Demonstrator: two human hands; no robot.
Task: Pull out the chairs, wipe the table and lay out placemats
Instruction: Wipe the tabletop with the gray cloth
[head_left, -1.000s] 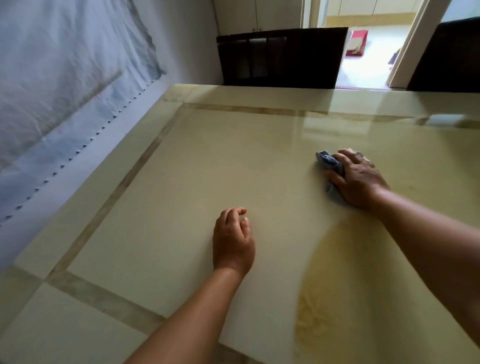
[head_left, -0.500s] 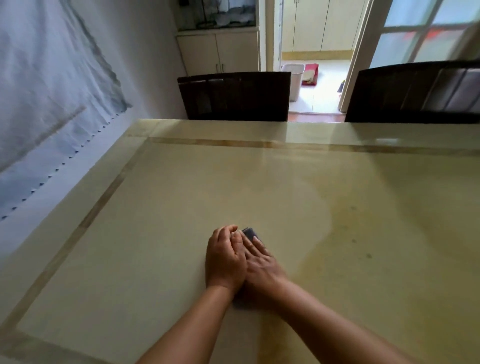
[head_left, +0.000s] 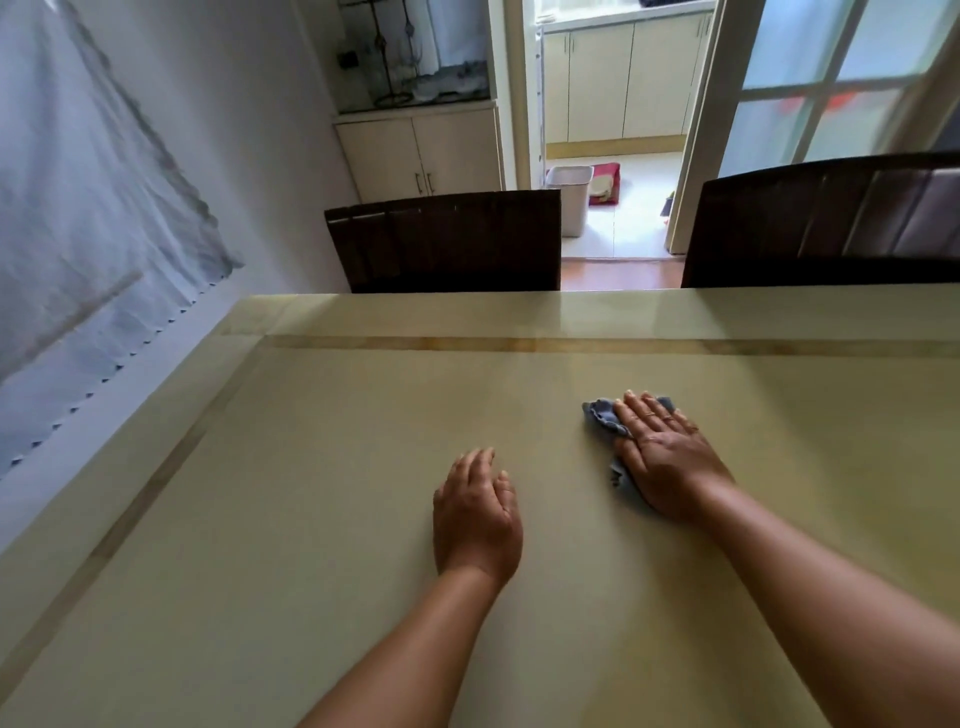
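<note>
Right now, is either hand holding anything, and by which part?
The right hand presses flat on the blue cloth, covering most of it, fingers straight, not gripping. The left hand rests on the table, holding nothing.

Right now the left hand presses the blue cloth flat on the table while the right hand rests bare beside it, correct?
Hands swapped. The head view shows the right hand pressing the blue cloth flat on the table, while the left hand rests bare beside it.
</note>
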